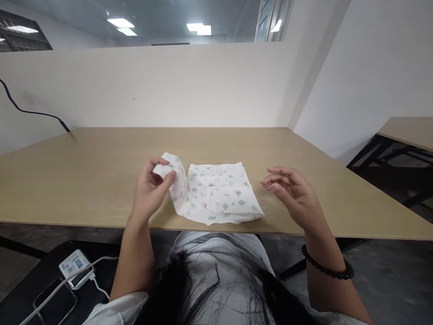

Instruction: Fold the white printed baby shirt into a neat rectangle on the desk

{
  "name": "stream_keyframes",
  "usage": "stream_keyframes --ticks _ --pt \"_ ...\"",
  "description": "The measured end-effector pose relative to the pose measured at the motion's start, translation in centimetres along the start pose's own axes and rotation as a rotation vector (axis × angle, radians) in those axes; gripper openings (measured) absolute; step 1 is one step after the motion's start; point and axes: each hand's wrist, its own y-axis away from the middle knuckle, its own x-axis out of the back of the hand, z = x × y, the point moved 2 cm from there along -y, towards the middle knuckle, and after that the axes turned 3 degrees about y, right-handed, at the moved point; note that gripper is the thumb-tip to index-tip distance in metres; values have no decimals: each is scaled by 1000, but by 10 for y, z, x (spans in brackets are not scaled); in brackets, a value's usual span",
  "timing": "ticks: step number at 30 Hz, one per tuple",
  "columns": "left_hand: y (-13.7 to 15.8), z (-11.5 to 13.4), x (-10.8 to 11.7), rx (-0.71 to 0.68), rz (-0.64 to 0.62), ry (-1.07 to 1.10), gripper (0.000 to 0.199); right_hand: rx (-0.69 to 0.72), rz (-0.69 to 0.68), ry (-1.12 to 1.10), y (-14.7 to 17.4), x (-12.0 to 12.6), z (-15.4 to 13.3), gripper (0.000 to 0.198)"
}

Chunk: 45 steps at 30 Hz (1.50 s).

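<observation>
A thin white cloth (216, 192) printed with small green and pink figures lies on the wooden table near its front edge. Its left side is lifted and curls upward, pinched between the thumb and fingers of my left hand (151, 186). The rest of the cloth lies flat, with a fold line across it and layered edges at the lower right. My right hand (292, 194) hovers to the right of the cloth, apart from it, fingers slightly curved and holding nothing. A dark beaded bracelet (328, 268) circles my right wrist.
The table (111, 153) meets a white partition (189, 85) at the back. A black cable (37, 113) hangs at the left. Below the table on the left, a white device (77, 266) with cords rests on a black chair. Another table (409, 128) stands at the right.
</observation>
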Motion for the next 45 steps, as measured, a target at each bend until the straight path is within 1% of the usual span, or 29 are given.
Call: stream_keyframes --ticks 1,2,4,5,6,7,8,11,13,14,16,18,19,20,22,23,25,27,30,32,33,34,36,38,39,41,42,43,45 --pt "3 3 -12 -26 -83 -19 32 -24 34 21 4 3 5 25" --pt "6 6 -25 -49 -206 -58 33 -41 52 36 8 4 10 23" --pt "15 14 -48 -89 -540 -180 44 -59 62 52 15 3 16 22" --pt "19 19 -56 -107 -705 -246 53 -63 60 64 18 1 18 22" --pt "23 22 -60 -122 -840 -302 63 -65 56 81 21 -1 19 23" --pt "26 24 -61 -132 -930 -346 71 -64 50 104 24 -3 19 23" --pt "28 25 -58 -138 -971 -382 76 -59 43 131 26 -4 20 24" --pt "30 17 -36 -120 -938 -507 74 -19 6 241 30 -5 21 26" --pt "35 3 -20 -106 -926 -627 77 10 -78 348 31 -6 23 33" --pt "39 -5 -14 -110 -946 -684 81 16 -156 403 31 -7 26 39" --pt "49 -19 -4 -148 -998 -775 90 10 -370 502 34 -10 30 55" --pt "60 -28 2 -211 -990 -829 93 -8 -559 573 39 -12 33 71" --pt "65 -30 5 -244 -961 -837 88 -20 -618 592 43 -12 33 73" --pt "69 -31 7 -273 -926 -833 77 -36 -658 597 46 -11 32 72" --pt "73 -29 12 -325 -873 -787 48 -67 -700 566 53 -7 29 62" --pt "75 -28 13 -346 -856 -757 41 -78 -708 545 56 -6 28 58" --pt "74 -26 16 -375 -824 -720 42 -72 -680 542 61 -4 29 57" --pt "71 -25 17 -390 -813 -713 45 -11 -592 578 63 -3 34 56" --pt "69 -26 19 -377 -869 -660 43 98 -495 562 64 -5 42 37" --pt "68 -28 20 -351 -887 -568 38 113 -445 488 63 -7 43 26" --pt "67 -28 20 -331 -864 -524 36 93 -413 453 62 -8 41 24" --pt "66 -30 20 -309 -822 -489 34 61 -382 424 59 -9 39 24" --pt "58 -33 15 -250 -690 -459 28 -20 -312 405 50 -12 35 28" --pt "46 -37 6 -153 -514 -462 22 -104 -213 430 34 -17 34 34" --pt "38 -39 0 -92 -422 -459 24 -144 -152 439 24 -20 35 36" --pt "24 -44 -12 52 -269 -426 31 -238 -35 417 6 -25 41 37" --pt "18 -47 -17 125 -222 -396 37 -288 4 392 -2 -28 46 41" --pt "13 -49 -22 187 -197 -364 45 -333 28 375 -8 -31 50 49" --pt "9 -54 -28 267 -207 -323 62 -392 37 376 -14 -34 59 72"
